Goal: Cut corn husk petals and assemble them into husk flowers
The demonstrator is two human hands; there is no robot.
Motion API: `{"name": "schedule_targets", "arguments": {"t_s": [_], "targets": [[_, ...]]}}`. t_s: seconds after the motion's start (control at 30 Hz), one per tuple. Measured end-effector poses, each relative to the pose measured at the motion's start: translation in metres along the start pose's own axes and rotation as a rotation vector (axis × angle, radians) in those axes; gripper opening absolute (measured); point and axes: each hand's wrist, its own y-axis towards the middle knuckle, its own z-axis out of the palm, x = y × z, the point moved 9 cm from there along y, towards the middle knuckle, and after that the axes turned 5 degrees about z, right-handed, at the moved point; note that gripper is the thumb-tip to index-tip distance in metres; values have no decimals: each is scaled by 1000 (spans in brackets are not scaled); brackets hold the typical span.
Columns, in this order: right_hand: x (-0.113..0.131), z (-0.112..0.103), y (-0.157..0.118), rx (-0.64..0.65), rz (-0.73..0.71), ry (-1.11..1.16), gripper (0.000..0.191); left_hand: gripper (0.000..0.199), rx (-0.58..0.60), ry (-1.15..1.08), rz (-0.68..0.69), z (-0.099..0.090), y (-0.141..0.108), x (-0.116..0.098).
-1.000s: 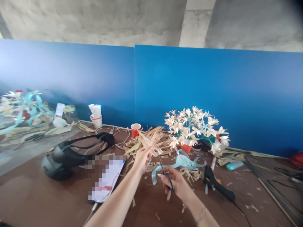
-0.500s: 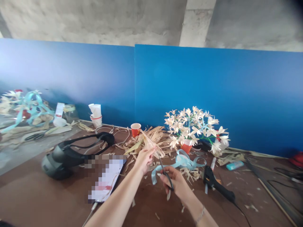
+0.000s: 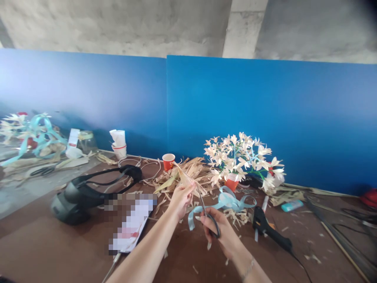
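Near the middle, my left hand pinches a pale dried husk piece that points up and to the left. My right hand is closed around the handles of dark-handled scissors. The scissor blades reach up to the husk's lower right side, close to my left fingertips. A pile of dried husks lies behind both hands. Light blue ribbon is beside and behind my right hand. White flowers on green stems stand in a red cup to the right.
A phone with a cable and a black headset lie on the left. On the right are a black glue gun and a turquoise object. An orange cup stands at the back, before a blue partition.
My right hand and the scissors have shifted slightly to the right, with the scissors tilted more. My left hand still holds the husk in almost the same place.
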Motion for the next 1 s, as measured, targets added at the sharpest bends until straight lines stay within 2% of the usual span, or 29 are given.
{"name": "schedule_targets", "arguments": {"t_s": [0.1, 0.47, 0.67, 0.87, 1.0], "targets": [[0, 0, 0, -1, -15, 18, 36, 50, -11, -30, -16, 0, -2, -1], [5, 0, -4, -13, -5, 23, 32, 45, 66, -36, -20, 2, 0, -4], [3, -2, -4, -17, 17, 5, 32, 47, 45, -32, -47, 0, -1, -4], [3, -2, -3, -21, 3, -23, 35, 48, 92, -43, 28, 5, -2, -9], [3, -3, -1, -49, -21, -60, 37, 50, 78, -50, 96, 5, -2, -11]]}}
